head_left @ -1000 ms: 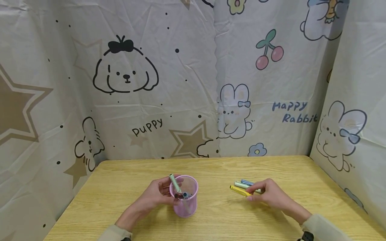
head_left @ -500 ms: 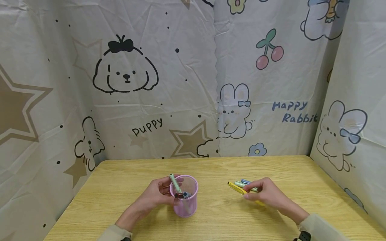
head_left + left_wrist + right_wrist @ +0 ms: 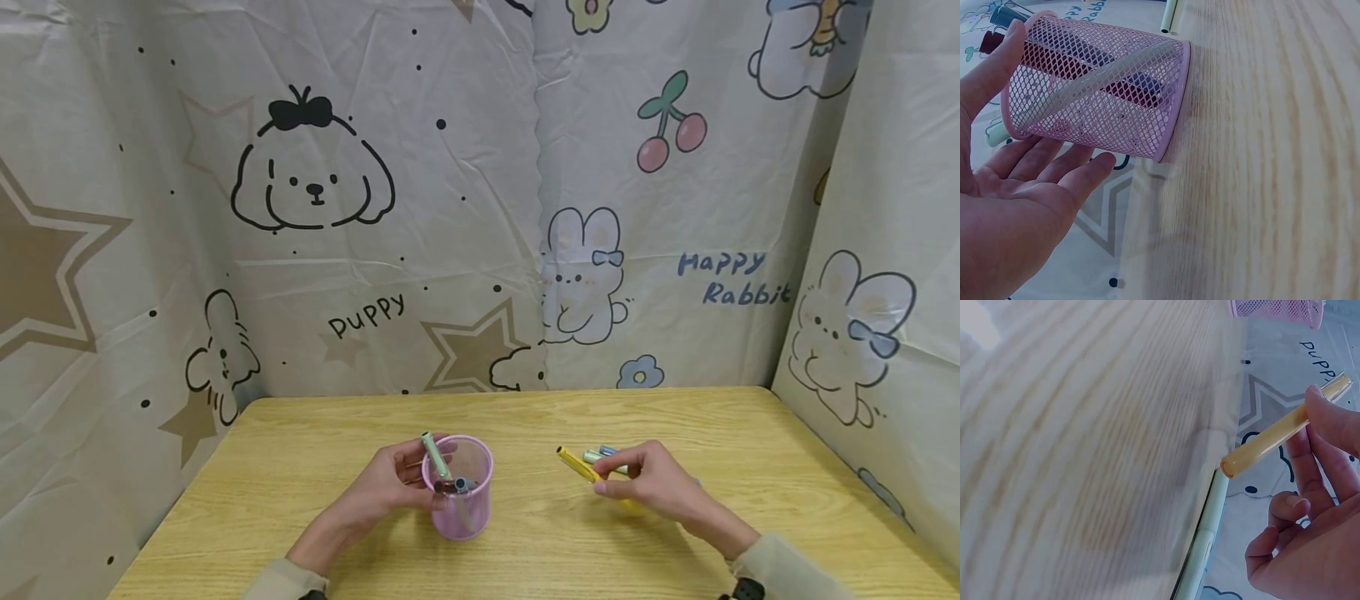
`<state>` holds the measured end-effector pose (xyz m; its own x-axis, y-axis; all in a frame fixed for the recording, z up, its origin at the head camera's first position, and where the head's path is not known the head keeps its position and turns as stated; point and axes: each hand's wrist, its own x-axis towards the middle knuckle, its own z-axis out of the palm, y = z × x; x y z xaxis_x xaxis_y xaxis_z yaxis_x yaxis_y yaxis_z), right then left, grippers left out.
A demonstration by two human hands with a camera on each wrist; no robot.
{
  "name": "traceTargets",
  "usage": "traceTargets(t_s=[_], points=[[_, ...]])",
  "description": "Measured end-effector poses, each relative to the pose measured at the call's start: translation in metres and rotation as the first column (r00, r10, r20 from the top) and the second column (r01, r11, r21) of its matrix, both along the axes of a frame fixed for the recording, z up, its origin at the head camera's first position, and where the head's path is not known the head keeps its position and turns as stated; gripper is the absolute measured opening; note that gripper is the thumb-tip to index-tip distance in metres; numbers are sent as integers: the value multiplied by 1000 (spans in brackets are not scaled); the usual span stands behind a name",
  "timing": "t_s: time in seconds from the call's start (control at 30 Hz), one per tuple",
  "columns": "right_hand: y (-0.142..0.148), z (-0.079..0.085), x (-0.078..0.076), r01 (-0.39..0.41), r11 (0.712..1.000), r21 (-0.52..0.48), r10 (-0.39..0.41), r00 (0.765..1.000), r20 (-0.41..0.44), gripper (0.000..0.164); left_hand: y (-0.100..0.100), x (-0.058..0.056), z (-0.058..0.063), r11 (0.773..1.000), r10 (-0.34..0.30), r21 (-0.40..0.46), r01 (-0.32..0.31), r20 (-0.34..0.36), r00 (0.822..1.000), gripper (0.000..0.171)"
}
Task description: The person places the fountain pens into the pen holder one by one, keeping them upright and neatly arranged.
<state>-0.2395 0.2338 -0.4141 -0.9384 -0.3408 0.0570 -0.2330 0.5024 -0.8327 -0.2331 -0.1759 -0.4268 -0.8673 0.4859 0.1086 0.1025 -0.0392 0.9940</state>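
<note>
Aslant to the right of a pink mesh cup (image 3: pixel 468 518), a yellow pen (image 3: pixel 577 465) is pinched in a person's right hand (image 3: pixel 651 483), its long axis tilted, dark end raised cupward and away, while the left hand (image 3: pixel 386 481) grips the cup's left side.
</note>
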Motion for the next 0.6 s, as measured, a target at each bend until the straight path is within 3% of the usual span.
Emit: traceTargets(t_s=[0.6], points=[[-19, 11, 5, 11, 998, -67, -8, 999, 39, 28, 1, 1, 1, 1000, -2, -5, 2, -4, 1000, 83]])
